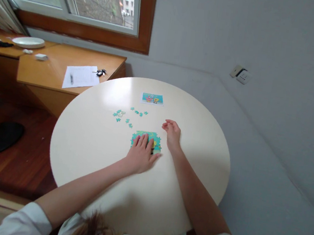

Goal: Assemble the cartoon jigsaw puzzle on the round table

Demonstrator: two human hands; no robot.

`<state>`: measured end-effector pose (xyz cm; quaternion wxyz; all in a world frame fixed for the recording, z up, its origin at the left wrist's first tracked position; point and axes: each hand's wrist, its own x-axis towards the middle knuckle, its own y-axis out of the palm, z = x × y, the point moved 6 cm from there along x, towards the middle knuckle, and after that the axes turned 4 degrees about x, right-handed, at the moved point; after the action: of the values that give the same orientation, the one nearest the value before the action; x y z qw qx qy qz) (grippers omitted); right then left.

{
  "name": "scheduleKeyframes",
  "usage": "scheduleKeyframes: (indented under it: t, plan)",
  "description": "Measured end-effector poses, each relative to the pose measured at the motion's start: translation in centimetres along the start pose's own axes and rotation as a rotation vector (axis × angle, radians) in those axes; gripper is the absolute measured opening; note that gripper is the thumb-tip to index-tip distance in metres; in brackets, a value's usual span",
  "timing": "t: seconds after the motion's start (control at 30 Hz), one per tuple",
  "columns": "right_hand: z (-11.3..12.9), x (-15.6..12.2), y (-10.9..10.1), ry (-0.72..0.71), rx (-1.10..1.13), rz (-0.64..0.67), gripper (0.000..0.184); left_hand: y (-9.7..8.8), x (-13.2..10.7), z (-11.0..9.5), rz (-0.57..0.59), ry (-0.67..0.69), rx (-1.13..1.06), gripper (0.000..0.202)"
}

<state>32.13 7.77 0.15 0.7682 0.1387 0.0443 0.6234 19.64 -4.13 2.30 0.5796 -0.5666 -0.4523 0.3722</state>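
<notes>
My left hand (141, 154) lies flat on a partly joined jigsaw puzzle (156, 137), fingers spread. The puzzle is teal with a yellow figure and a pink patch; its lower part is under my palm and fingers. To the right, just above the table, my right hand (173, 133) is closed, thumb and fingers pressed together. What it holds, if anything, is too small to make out. Several loose puzzle pieces (127, 121) lie scattered to the upper left of the puzzle. Beyond them is a small picture card (153, 99) with a pink and a yellow figure on teal.
The round white table (97, 152) stands against a pale wall (275, 121). At the left, a wooden desk (44, 73) bears a paper sheet (80, 74) with a pen, keys (101, 73) and a white round dish (29, 42). A black round base (0, 141) stands on the floor.
</notes>
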Motion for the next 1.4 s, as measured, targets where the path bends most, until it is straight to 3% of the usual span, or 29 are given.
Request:
scheduleKeyframes:
  t: [0.17, 0.33, 0.63, 0.9, 1.17, 1.4]
  plan:
    - [-0.3, 0.3, -0.5, 0.032, 0.11, -0.044, 0.015, -1.5, 2.6, 0.9, -0.052, -0.011, -0.002, 0.067]
    - [-0.2, 0.2, -0.5, 0.049, 0.117, -0.042, 0.016, 0.0, 3.4, 1.1, -0.016, -0.016, 0.003, 0.066]
    - [-0.3, 0.2, -0.4, 0.056, 0.114, -0.044, 0.016, 0.7, 3.2, 1.3, -0.057, 0.004, 0.018, 0.063]
    - [-0.3, 0.3, -0.4, 0.063, 0.13, -0.039, 0.016, -1.6, 1.7, 0.4, -0.114, 0.074, 0.031, 0.067]
    - [-0.4, 0.2, -0.3, 0.061, 0.103, -0.021, 0.018, 0.6, -0.3, 0.8, -0.095, 0.127, 0.03, 0.062]
    - [-0.5, 0.3, -0.4, 0.059, 0.087, -0.003, 0.017, 0.2, -0.3, 0.7, -0.076, 0.124, -0.016, 0.06]
